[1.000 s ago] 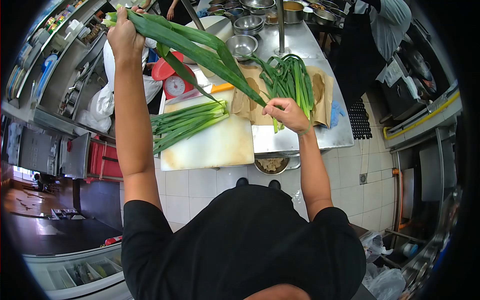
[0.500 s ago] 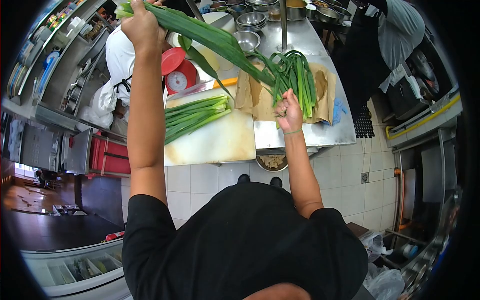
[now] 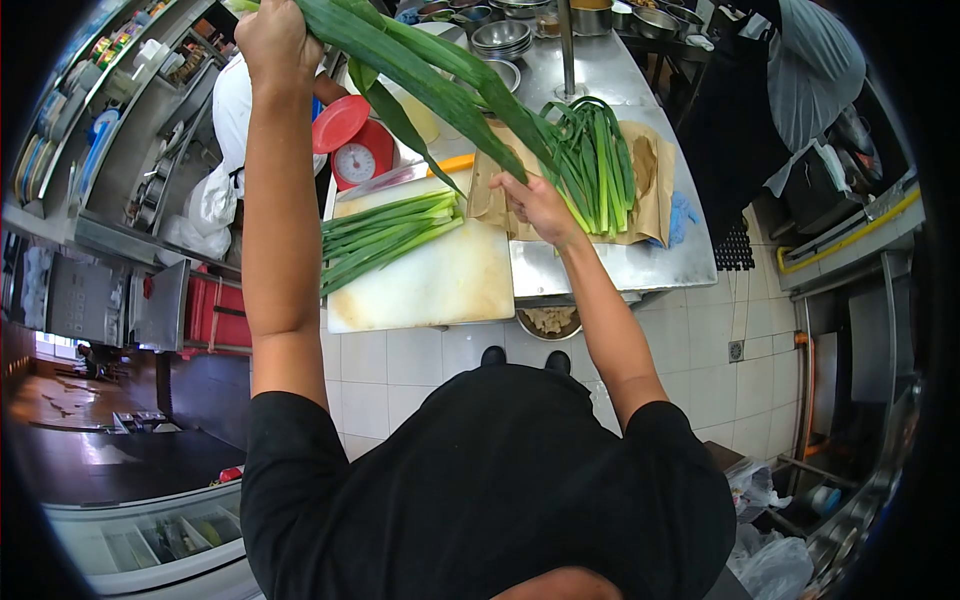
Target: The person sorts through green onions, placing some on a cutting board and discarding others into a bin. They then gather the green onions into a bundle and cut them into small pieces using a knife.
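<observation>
Left hand (image 3: 275,40) fisted around leek (image 3: 420,75) base, top left of frame; right hand (image 3: 535,205) pinches its leaf tips mid-frame — over brown paper (image 3: 650,190), beside cutting board (image 3: 430,285).

The leek (image 3: 420,70) leaves look smooth and waxy, the board (image 3: 430,285) is matt pale plastic with stains, the paper (image 3: 650,200) is creased brown kraft with damp patches, and the table (image 3: 600,265) and bowls (image 3: 500,40) are shiny brushed steel.
</observation>
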Demonstrator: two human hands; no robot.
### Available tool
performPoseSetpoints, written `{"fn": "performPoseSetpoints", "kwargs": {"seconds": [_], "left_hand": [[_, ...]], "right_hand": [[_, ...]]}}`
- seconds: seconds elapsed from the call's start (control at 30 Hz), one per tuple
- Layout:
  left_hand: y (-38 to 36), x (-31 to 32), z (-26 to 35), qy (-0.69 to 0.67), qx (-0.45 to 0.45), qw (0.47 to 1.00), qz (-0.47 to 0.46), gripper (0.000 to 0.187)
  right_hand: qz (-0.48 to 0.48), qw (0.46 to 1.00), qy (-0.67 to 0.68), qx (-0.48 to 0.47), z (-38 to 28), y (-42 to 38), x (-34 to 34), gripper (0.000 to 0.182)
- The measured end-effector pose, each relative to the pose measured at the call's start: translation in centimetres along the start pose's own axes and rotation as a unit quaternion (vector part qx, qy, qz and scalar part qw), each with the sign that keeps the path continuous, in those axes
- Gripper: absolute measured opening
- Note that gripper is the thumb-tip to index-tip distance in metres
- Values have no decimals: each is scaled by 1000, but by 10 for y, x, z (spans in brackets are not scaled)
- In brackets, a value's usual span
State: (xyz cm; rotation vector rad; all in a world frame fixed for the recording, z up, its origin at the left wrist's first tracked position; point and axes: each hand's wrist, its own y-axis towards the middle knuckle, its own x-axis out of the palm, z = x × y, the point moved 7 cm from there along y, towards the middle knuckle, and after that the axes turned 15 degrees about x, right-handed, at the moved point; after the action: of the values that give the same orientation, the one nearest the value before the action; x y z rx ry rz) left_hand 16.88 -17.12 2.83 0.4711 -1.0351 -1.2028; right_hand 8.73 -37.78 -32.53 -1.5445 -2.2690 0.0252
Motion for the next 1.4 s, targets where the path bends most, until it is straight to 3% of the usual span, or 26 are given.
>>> {"fn": "performPoseSetpoints", "kwargs": {"seconds": [0.13, 0.23, 0.3, 0.37, 0.4, 0.43, 0.5, 0.53, 0.57, 0.67, 0.77, 0.97, 1.1, 1.2, 1.23, 1.3, 1.33, 1.37, 1.4], "left_hand": [[-1, 3, 0, -19, -32, 999, -12, 13], [2, -2, 7, -34, -46, 998, -5, 17], [5, -16, 13, -46, -46, 998, 1, 19], [8, -25, 15, -143, -78, 985, -66, 21], [3, -28, 17, -163, -100, 972, -136, 19], [-5, -30, 22, -161, -99, 973, -132, 19], [-11, -65, 38, 52, 37, 996, 57, 20], [18, -98, 10, -33, -26, 999, -18, 29], [11, -96, 15, -32, -26, 999, -15, 29], [-18, -95, 37, 42, 52, 997, 32, 28], [-31, -97, 46, 86, 84, 992, 44, 28], [-4, -104, 79, 127, 148, 977, 84, 21], [25, -97, 122, 144, 94, 984, 39, 23], [39, -76, 162, 260, 89, 956, -107, 27], [44, -79, 171, 267, 91, 954, -104, 27], [39, -70, 164, 390, 33, 859, -329, 28], [44, -76, 153, 389, 48, 828, -400, 25], [46, -100, 132, 534, -19, 719, -445, 22], [30, -106, 125, 534, -23, 719, -444, 22]], "right_hand": [[-41, 999, -22, 3, -21, 9, 21, 31], [-121, 985, -126, -7, -20, 10, 38, 28], [-167, 982, -82, 11, -3, 11, 40, 23], [-151, 986, -59, 31, 1, 1, 43, 17], [-132, 991, 30, 20, 3, 0, 39, 16], [-112, 987, 119, 10, 6, 1, 32, 15], [-103, 980, 168, 11, 25, 13, 23, 13], [-93, 968, 234, 5, 31, 17, 18, 14], [-82, 951, 299, -1, 33, 18, 16, 14], [-9, 926, 377, 5, 36, 21, 15, 17], [-29, 917, 398, -17, 41, 29, 16, 18], [7, 892, 449, 43, 60, 33, 0, 24], [-2, 908, 417, 33, 61, 25, -20, 24], [-33, 927, 374, -5, 39, -2, -19, 27], [-34, 932, 361, -7, 35, -11, -18, 30], [-57, 938, 342, -1, 33, -24, -15, 29], [-61, 938, 340, 4, 34, -27, -14, 29], [-53, 942, 330, 23, 39, -30, -13, 29], [-44, 946, 319, 40, 44, -31, -13, 28]]}}
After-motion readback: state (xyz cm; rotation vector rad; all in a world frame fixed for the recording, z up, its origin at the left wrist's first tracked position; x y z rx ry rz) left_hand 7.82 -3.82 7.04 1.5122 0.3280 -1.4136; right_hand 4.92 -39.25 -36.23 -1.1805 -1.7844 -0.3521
